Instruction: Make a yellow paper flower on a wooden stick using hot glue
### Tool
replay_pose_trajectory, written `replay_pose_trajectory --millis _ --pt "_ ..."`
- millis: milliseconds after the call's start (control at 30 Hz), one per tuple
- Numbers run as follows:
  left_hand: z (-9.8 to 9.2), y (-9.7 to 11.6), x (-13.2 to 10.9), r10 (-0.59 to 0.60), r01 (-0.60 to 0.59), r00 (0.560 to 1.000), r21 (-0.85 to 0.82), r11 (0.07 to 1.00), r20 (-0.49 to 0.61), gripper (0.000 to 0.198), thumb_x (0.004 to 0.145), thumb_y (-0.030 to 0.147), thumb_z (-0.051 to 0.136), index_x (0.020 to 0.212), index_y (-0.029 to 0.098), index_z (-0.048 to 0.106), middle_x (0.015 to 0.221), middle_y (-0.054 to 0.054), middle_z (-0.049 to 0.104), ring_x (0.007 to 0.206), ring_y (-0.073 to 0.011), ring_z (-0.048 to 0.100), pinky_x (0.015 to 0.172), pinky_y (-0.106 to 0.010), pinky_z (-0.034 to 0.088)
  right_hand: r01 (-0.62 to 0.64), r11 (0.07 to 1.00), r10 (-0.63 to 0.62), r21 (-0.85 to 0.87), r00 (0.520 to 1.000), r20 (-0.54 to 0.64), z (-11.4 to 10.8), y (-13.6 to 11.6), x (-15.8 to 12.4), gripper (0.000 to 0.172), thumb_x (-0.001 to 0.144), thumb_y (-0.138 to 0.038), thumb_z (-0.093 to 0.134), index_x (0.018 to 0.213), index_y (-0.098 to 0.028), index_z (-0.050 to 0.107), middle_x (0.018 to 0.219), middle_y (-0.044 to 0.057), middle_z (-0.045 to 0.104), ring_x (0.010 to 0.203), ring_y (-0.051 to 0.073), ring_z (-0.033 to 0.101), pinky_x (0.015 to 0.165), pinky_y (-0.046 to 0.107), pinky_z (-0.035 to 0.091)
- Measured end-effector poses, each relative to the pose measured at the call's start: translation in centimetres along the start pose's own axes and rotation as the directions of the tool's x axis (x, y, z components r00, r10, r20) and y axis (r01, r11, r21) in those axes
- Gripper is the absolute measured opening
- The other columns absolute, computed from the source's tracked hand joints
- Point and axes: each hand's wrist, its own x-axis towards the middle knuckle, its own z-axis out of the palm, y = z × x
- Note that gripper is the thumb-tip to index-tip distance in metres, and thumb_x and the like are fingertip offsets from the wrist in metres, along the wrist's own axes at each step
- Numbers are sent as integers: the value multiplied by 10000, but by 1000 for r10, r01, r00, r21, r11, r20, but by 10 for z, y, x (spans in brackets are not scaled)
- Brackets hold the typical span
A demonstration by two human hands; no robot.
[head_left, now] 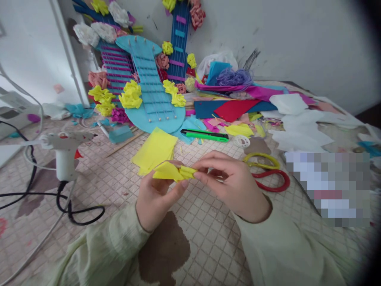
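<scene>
Between my two hands is a partly folded piece of yellow paper (pixel 169 171), pleated and narrow at its right end and spread wider at its left. My left hand (pixel 157 198) pinches it from below, thumb in front. The fingertips of my right hand (pixel 230 182) close on its narrow right end. Just behind my left hand lies a stack of yellow paper sheets (pixel 156 147). A pair of scissors with one yellow and one red handle loop (pixel 275 182) lies right of my right hand, its blades hidden behind that hand.
A white hot glue gun (pixel 65 155) stands at left, its cord looping on the table. A green utility knife (pixel 205 135) lies behind my hands. Further back lean paper-covered instrument shapes (pixel 151 87) with paper flowers. Coloured paper (pixel 238 109), purple yarn (pixel 233 76) and white sheets (pixel 303 129) crowd the back right.
</scene>
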Motion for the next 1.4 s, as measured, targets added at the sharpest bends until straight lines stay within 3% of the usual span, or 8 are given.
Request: replay_pose_trajectory --millis 433,833,1133,1267,1400 --pt "-1 -2 0 124 -125 992 23 992 34 151 676 124 576 808 197 575 820 -29 563 809 -167 541 737 -303 443 -148 983 145 113 989 36 1 -5 1 75 665 -166 610 740 -165 620 755 15 598 672 113 552 528 212 465" --pt "-2 -2 1 155 -153 988 89 984 -10 91 697 146 563 774 191 581 787 -23 564 792 -150 531 759 -295 425 -114 985 116 129 993 -7 8 -4 -3 78 664 -149 614 739 -169 616 723 -4 572 631 87 522 484 181 438" --pt "-2 -2 0 132 -130 990 54 990 -38 75 706 160 565 775 183 587 782 -11 566 776 -131 535 730 -268 441 -149 957 161 250 987 -26 10 -1 -6 200 653 -177 635 847 -190 587 692 -26 551 609 74 537 518 174 467" --pt "-3 -5 0 61 -63 996 -27 998 -69 82 707 198 573 786 189 595 794 -13 579 754 -137 546 673 -265 465 -58 980 68 191 996 -49 9 -4 -6 132 707 -156 563 836 -174 586 781 6 573 703 96 549 584 199 476" --pt "-3 -8 0 6 -17 994 -107 994 -108 93 700 217 585 784 185 610 784 -14 595 707 -138 562 631 -270 490 -19 991 28 131 997 -68 8 -6 -6 170 726 -114 498 861 -176 579 846 22 577 737 107 551 615 219 479"
